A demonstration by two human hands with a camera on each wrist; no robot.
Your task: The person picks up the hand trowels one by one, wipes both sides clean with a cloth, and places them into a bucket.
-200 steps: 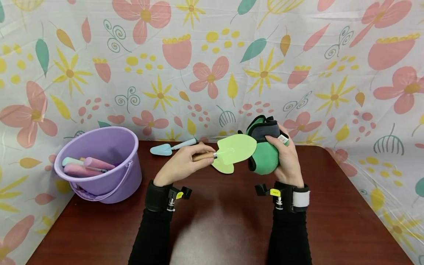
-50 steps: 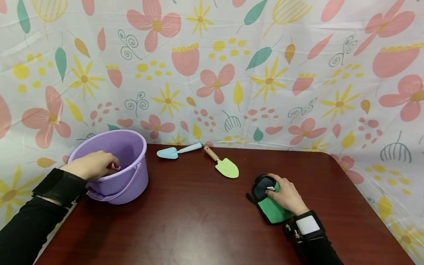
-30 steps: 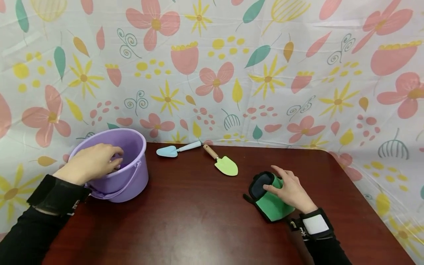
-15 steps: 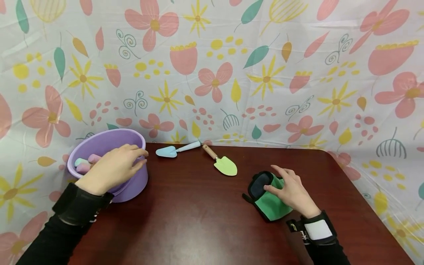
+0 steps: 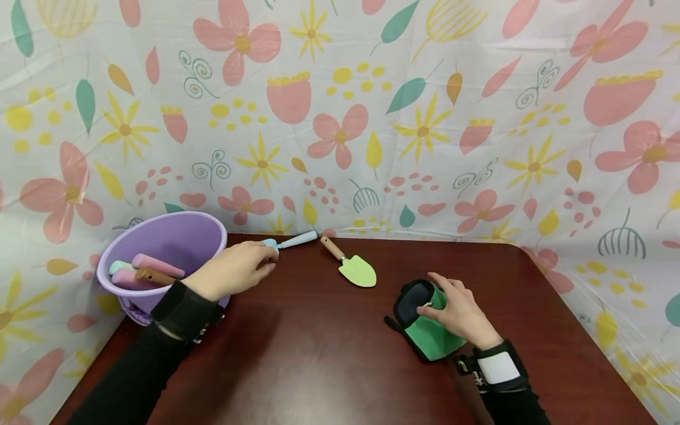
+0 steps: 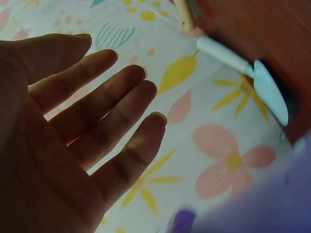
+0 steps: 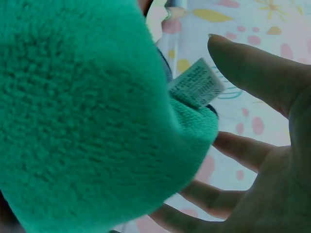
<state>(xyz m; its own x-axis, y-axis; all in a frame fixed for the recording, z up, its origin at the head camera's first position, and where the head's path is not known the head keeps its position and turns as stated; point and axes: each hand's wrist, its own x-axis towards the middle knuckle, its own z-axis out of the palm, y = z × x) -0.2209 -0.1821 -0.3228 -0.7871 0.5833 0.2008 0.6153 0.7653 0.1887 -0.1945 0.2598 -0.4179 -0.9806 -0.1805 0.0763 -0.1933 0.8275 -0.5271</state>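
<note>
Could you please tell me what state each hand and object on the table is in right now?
left hand: open, fingers straight, at the blue trowel's blade
right hand: open, resting on the green cloth
blue trowel: lying flat
green trowel: lying flat, untouched
green cloth: folded, on the table
purple bucket: upright, holding tools

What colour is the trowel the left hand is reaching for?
Light blue, blade and handle alike: the trowel by the left hand. Clearest in the left wrist view.
</note>
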